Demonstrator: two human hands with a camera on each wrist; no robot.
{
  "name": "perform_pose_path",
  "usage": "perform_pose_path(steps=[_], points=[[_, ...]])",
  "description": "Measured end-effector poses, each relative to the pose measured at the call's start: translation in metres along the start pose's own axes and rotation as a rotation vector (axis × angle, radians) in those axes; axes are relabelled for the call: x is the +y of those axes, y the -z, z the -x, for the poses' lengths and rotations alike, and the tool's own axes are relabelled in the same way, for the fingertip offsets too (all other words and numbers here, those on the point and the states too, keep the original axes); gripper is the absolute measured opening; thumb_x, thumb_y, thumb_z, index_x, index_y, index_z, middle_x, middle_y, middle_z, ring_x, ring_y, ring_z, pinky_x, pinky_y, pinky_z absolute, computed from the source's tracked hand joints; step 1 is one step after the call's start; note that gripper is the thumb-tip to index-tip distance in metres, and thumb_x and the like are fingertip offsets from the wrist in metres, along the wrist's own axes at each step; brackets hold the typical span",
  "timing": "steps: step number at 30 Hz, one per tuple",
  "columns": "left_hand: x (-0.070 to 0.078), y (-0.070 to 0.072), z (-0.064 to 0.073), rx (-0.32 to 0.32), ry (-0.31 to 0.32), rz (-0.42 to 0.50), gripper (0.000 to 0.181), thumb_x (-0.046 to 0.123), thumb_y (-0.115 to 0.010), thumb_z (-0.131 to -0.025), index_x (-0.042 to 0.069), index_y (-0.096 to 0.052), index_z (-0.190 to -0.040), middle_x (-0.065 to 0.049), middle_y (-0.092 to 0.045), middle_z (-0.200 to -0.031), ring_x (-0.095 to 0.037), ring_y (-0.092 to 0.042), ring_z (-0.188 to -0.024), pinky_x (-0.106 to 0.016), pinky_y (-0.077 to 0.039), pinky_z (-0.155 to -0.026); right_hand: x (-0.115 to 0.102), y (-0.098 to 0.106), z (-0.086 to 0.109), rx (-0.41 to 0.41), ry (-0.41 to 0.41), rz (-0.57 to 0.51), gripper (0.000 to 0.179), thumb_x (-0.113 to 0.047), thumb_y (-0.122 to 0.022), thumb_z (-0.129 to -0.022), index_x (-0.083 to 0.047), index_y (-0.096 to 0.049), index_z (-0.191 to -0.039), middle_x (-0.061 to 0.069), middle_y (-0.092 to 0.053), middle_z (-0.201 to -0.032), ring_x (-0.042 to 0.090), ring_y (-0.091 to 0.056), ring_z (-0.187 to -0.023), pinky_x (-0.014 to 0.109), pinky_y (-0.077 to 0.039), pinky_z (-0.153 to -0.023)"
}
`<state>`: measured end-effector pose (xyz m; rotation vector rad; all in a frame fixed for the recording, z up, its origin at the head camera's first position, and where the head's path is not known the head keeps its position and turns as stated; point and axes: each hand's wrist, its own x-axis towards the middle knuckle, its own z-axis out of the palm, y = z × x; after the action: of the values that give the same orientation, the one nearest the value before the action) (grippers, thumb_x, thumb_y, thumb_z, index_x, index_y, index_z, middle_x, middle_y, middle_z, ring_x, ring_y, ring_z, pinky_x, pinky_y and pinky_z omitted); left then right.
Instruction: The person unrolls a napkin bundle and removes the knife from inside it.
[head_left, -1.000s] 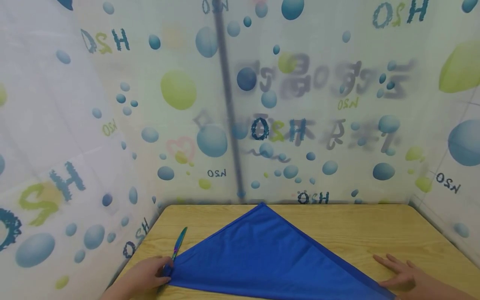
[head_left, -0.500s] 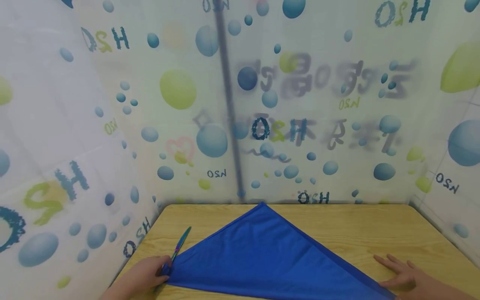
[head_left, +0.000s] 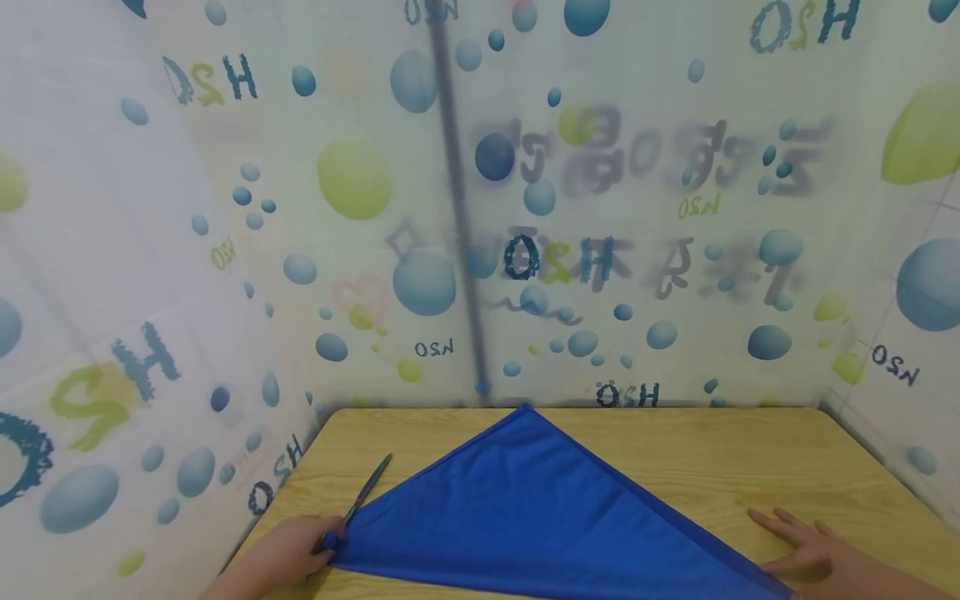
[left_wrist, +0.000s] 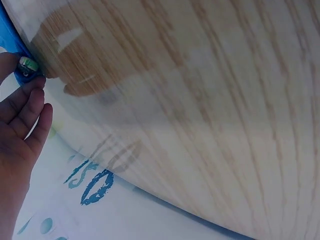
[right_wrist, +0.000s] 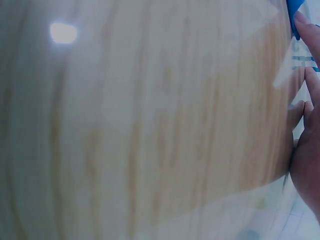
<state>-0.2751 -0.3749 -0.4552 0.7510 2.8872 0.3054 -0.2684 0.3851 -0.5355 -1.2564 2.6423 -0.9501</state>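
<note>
A blue cloth (head_left: 540,508), folded into a triangle, lies on the table with its peak pointing to the far edge. My left hand (head_left: 296,546) pinches the cloth's left corner together with a shiny rainbow-coloured table knife (head_left: 371,483), whose blade slants away to the upper right along the cloth. In the left wrist view, the knife's greenish end (left_wrist: 28,64) shows between thumb and fingertips of the left hand (left_wrist: 20,120), wrapped by cloth. At the other corner my right hand (head_left: 817,554) rests with fingers spread, its thumb on the cloth's edge.
The wooden table (head_left: 675,442) has a glossy top and rounded far corners. Just behind it and along both sides hangs a pale curtain (head_left: 600,350) printed with blue and green bubbles and H2O lettering.
In my left hand the knife has turned, its tip swinging rightward toward the cloth. The left hand has shifted slightly; the right hand and the cloth's peak stay put.
</note>
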Motion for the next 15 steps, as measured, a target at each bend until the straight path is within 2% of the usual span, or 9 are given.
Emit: perform_pose_path(steps=[5, 9, 12, 15], points=[[0.001, 0.001, 0.003, 0.017, 0.027, -0.014, 0.017, 0.009, -0.07, -0.083, 0.019, -0.063, -0.095, 0.015, -0.057, -0.077, -0.002, -0.047, -0.063, -0.031, -0.044, -0.057, 0.001, 0.0, 0.001, 0.014, 0.041, -0.092, 0.053, 0.003, -0.062, -0.088, -0.028, -0.064, -0.13, -0.04, -0.004, -0.15, -0.025, 0.016, -0.126, 0.009, 0.025, -0.078], [-0.002, 0.002, 0.004, 0.009, 0.084, -0.03, 0.016, 0.008, -0.07, -0.083, 0.017, -0.063, -0.094, 0.014, -0.055, -0.074, -0.005, -0.044, -0.061, -0.032, -0.043, -0.057, 0.002, -0.001, 0.001, 0.019, 0.049, -0.064, 0.053, 0.002, -0.062, -0.088, -0.029, -0.064, -0.13, -0.039, -0.002, -0.151, -0.024, 0.017, -0.126, 0.011, 0.027, -0.077], [-0.006, 0.001, 0.004, 0.002, 0.129, -0.056, 0.013, 0.011, -0.071, -0.084, 0.018, -0.064, -0.092, 0.014, -0.055, -0.074, -0.005, -0.045, -0.061, -0.033, -0.044, -0.058, 0.002, -0.002, 0.001, 0.017, 0.016, -0.009, 0.053, -0.002, -0.064, -0.088, -0.035, -0.064, -0.129, -0.042, 0.001, -0.149, -0.024, 0.021, -0.125, 0.017, 0.029, -0.076], [-0.01, -0.002, 0.005, -0.002, 0.15, -0.064, 0.013, 0.015, -0.073, -0.084, 0.019, -0.064, -0.092, 0.014, -0.055, -0.074, -0.005, -0.046, -0.062, -0.033, -0.045, -0.059, 0.003, -0.003, 0.001, 0.011, -0.013, -0.007, 0.052, -0.003, -0.065, -0.087, -0.036, -0.065, -0.128, -0.044, 0.003, -0.147, -0.024, 0.023, -0.123, 0.018, 0.029, -0.076]])
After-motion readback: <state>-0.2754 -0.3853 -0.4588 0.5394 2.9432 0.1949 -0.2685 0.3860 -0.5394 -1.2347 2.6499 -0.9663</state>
